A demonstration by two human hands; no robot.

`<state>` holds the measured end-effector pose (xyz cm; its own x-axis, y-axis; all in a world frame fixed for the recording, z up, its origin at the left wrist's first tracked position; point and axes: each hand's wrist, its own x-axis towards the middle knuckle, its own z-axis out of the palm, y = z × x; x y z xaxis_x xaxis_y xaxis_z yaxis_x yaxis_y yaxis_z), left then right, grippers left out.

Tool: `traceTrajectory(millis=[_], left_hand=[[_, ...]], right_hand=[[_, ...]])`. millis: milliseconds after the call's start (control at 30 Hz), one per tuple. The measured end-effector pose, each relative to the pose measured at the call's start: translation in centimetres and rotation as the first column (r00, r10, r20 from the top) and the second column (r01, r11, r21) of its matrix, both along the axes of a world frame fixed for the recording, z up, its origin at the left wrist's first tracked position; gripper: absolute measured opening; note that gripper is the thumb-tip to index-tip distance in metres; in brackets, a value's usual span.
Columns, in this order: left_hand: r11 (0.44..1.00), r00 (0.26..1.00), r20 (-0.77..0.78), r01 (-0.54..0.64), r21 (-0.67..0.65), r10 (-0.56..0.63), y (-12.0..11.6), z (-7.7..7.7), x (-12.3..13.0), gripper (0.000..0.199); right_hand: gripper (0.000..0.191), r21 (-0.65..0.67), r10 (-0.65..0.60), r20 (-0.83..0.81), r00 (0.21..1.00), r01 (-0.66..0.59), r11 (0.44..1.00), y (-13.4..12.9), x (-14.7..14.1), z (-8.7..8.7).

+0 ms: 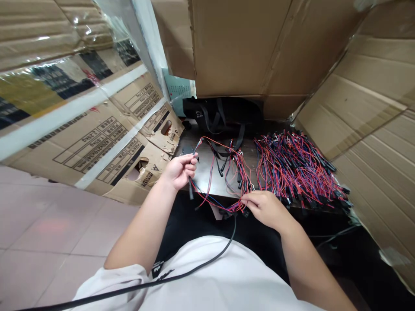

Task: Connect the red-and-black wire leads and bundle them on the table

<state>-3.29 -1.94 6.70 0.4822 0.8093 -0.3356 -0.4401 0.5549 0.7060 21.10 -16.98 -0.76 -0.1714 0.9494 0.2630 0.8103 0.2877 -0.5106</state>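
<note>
My left hand (179, 171) is raised and pinches a thin red and black wire (207, 172) near a black plug. My right hand (263, 207) grips several red and blue wires (231, 206) close to the table's front edge. A looser bunch of wires with small black connectors (238, 170) lies between my hands and runs into both of them. To the right of it spreads a large heap of red, blue and black wire leads (296, 170) with black connector ends, which my right hand does not touch.
A black fabric bag with straps (222, 113) sits behind the wires on a dark tabletop (207, 168). Flattened cardboard boxes (97, 142) lean on the left, and more cardboard (366, 108) walls the back and right. A thick black cable (207, 259) crosses my lap. Pink floor tiles (55, 224) show at lower left.
</note>
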Motion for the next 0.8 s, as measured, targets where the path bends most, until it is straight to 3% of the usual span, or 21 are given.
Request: traceTrajectory(millis=[100, 233, 300, 367, 467, 667, 800], left_hand=[[0.996, 0.992, 0.115, -0.034, -0.078, 0.043, 0.3, 0.3, -0.1, 0.021], [0.995, 0.992, 0.112, -0.056, -0.084, 0.065, -0.1, -0.4, 0.6, 0.019], [0.994, 0.991, 0.096, -0.082, -0.074, 0.089, -0.3, -0.9, 1.0, 0.018], [0.991, 0.988, 0.079, -0.125, -0.057, 0.129, -0.6, -1.3, 1.3, 0.016], [0.982, 0.980, 0.070, -0.186, -0.033, 0.188, -1.2, -1.6, 1.7, 0.013], [0.977, 0.974, 0.078, -0.210, -0.021, 0.211, -2.1, -1.8, 1.9, 0.013], [0.976, 0.974, 0.062, -0.216, -0.027, 0.217, -2.1, -2.0, 1.8, 0.013]], right_hand=[[0.020, 0.082, -0.065, -0.297, 0.953, 0.093, 0.992, 0.0, 0.3, -1.1], [0.023, 0.026, -0.219, -0.681, 0.698, 0.323, 0.946, 0.3, -0.8, -2.7], [0.024, -0.021, -0.263, -0.780, 0.568, 0.396, 0.918, 0.1, -1.5, -3.4], [0.021, -0.077, -0.298, -0.810, 0.506, 0.412, 0.908, -0.6, -2.1, -4.2], [0.019, -0.183, -0.351, -0.787, 0.507, 0.352, 0.918, -2.1, -2.7, -5.5], [0.017, -0.370, -0.409, -0.697, 0.589, 0.192, 0.909, -3.2, -3.7, -7.6], [0.026, -0.496, -0.475, -0.721, 0.504, 0.103, 0.862, -3.0, -4.5, -7.5]])
